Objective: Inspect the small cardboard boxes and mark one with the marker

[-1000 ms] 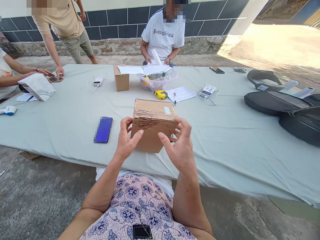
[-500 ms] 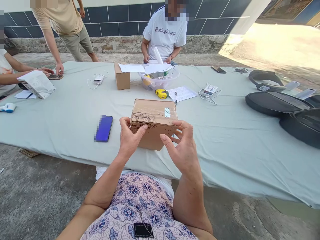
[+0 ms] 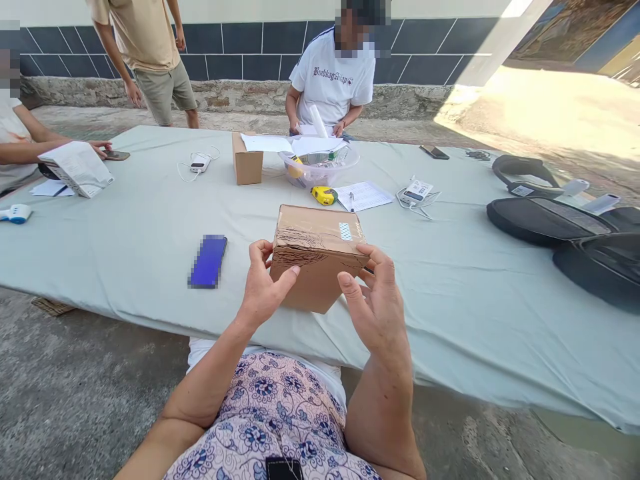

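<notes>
A brown cardboard box point(image 3: 313, 283) is held between my two hands near the table's front edge. Dark scribbled lines run over its top and upper front edge, and a blue-and-white patterned strip lies on the top. My left hand point(image 3: 267, 283) grips the left upper corner, thumb on the front face and fingers along the side. On the right side, my right hand point(image 3: 375, 290) has its fingers against the upper corner, with the thumb held off the front face. The fingertips behind the box are partly hidden. Left of the box lies a phone point(image 3: 209, 261) with a blue screen.
Behind the box are a yellow tape measure point(image 3: 325, 195), a written sheet point(image 3: 367, 197) with a pen, a plastic basin point(image 3: 320, 170) and another cardboard box point(image 3: 249, 167). Black headsets point(image 3: 550, 217) lie at the right. Three other people are around the table point(image 3: 150, 220).
The box and both my hands have shifted slightly right and nearer in the view. The standing person at the back left has drawn a hand away from the phone on the table.
</notes>
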The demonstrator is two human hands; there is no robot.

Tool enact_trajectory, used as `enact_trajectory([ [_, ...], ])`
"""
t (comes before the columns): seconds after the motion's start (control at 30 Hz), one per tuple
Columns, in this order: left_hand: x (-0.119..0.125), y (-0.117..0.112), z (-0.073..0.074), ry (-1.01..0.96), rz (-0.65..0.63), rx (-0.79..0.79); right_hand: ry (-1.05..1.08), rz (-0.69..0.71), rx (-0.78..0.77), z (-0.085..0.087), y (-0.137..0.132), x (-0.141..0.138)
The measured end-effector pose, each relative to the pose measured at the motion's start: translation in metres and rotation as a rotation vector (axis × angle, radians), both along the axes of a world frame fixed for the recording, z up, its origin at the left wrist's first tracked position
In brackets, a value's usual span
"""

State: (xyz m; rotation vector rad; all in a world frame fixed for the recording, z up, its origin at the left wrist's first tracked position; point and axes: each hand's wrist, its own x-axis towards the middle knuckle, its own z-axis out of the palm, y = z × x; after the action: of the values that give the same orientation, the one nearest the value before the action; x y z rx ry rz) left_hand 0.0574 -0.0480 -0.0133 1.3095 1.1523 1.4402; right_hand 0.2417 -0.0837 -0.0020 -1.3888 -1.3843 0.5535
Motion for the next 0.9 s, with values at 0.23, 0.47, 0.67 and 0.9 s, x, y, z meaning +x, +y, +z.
enact_trajectory([
  [0.23, -0.0002, -0.0015, 0.0022, 0.035, 0.015, -0.001, -0.038, 0.007, -0.004, 0.0045, -0.0032, -0.0021],
  [0.47, -0.0007, -0.0014, 0.0024, 0.022, 0.013, -0.020, -0.086, 0.002, 0.040, 0.0030, -0.0022, -0.0033],
  [0.67, 0.0000, -0.0017, 0.0039, 0.006, 0.053, -0.029, -0.125, 0.007, 0.050, 0.0030, -0.0035, -0.0055],
  [0.9, -0.0015, -0.0007, -0.0007, -0.033, 0.040, 0.024, -0.069, 0.002, 0.066, 0.0006, -0.0022, -0.0055],
])
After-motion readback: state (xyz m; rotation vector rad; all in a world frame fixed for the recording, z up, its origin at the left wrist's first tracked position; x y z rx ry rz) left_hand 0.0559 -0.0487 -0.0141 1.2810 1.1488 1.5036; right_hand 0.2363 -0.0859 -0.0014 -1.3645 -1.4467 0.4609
